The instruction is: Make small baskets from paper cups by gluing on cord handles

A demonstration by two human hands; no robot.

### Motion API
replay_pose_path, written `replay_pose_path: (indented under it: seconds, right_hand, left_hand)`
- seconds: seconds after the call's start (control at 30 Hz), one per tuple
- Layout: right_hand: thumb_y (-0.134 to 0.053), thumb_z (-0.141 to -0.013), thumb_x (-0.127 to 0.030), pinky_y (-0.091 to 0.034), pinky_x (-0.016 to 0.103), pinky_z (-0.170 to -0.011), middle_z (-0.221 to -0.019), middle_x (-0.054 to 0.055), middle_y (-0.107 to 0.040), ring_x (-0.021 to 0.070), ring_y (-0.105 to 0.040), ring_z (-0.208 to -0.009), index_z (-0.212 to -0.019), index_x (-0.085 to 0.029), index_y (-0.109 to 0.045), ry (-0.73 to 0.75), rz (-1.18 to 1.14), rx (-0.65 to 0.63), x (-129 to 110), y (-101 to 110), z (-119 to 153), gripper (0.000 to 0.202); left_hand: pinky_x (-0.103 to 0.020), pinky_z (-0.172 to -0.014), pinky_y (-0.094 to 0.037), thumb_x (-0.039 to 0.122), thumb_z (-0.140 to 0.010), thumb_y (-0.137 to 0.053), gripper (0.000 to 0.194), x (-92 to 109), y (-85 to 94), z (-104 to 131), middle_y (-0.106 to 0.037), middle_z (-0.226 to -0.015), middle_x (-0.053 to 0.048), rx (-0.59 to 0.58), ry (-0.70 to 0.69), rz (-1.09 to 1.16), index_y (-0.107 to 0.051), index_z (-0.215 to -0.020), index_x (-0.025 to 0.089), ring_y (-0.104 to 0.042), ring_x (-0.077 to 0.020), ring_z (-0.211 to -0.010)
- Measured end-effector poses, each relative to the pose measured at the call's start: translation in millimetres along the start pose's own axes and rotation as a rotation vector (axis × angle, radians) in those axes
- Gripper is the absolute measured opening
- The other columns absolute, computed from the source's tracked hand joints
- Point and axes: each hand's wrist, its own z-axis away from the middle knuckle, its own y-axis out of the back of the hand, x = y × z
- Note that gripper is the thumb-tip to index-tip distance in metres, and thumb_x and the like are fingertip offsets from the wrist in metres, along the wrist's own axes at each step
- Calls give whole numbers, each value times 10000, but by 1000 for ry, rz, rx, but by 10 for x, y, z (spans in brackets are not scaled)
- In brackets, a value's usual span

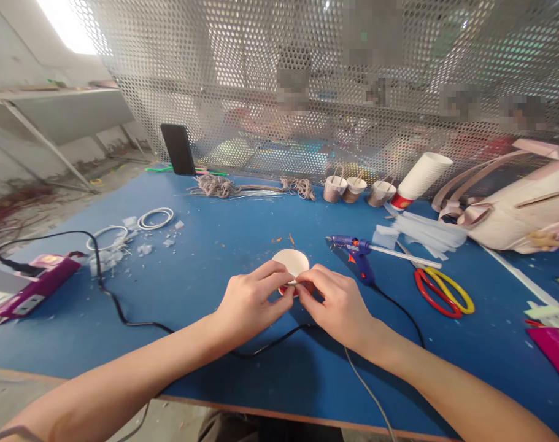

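Note:
A white paper cup (292,261) with a red part low on its side stands on the blue table, between my hands. My left hand (256,301) pinches a thin grey cord at the cup's near side, thumb and forefinger together. From the right, my right hand (337,304) pinches the same cord, its fingertips almost touching those of the left. The cord (369,390) trails from under my right hand down past the table's front edge. A blue glue gun (359,255) with a white glue stick lies to the right of the cup.
Red and yellow scissors (445,291) lie right of the glue gun. Cord-wrapped cups (335,189), stacked cups (421,178), grey cord bundles (215,186) and a phone (178,149) line the back. A purple power strip (40,285) sits left; black cable (118,307) crosses the table.

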Motion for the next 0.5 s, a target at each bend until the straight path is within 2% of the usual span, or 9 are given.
replay_pose_path:
  seconds: [0.13, 0.27, 0.37, 0.5]
  right_hand:
    - [-501, -885, -185, -479, 275, -633, -779, 43, -659, 154, -626, -661, -936, -182, -616, -10, -23, -9, 5, -12, 10, 126]
    - [-501, -859, -199, -463, 259, -553, -799, 34, -652, 133, -591, -590, -1045, -179, -576, -62, -129, 2, 2, 15, 23, 202]
    - [-516, -837, -187, -444, 246, -529, -765, 12, -629, 115, -557, -560, -951, -191, -564, -80, -159, 44, 20, 21, 33, 123]
    - [-503, -856, -162, -418, 240, -521, -744, 14, -591, 110, -531, -567, -850, -195, -579, -32, -114, 49, 58, 12, 37, 84]
  left_hand:
    - [-182, -582, -491, 232, -852, -508, 213, 6, 5, -9, -714, -849, -38, -21, 25, -9, -717, -819, 200, -631, -101, -647]
    - [-176, -513, -430, 210, -821, -529, 178, 33, 59, -68, -673, -786, -32, -56, 147, 176, -693, -764, 177, -515, -68, -533]
    - [-176, -475, -370, 188, -800, -534, 162, 53, 101, -119, -617, -727, -17, -72, 229, 293, -666, -711, 158, -428, -57, -497]
    - [-181, -478, -340, 161, -776, -532, 157, 62, 114, -141, -556, -685, 3, -101, 288, 381, -655, -680, 149, -395, -57, -500]
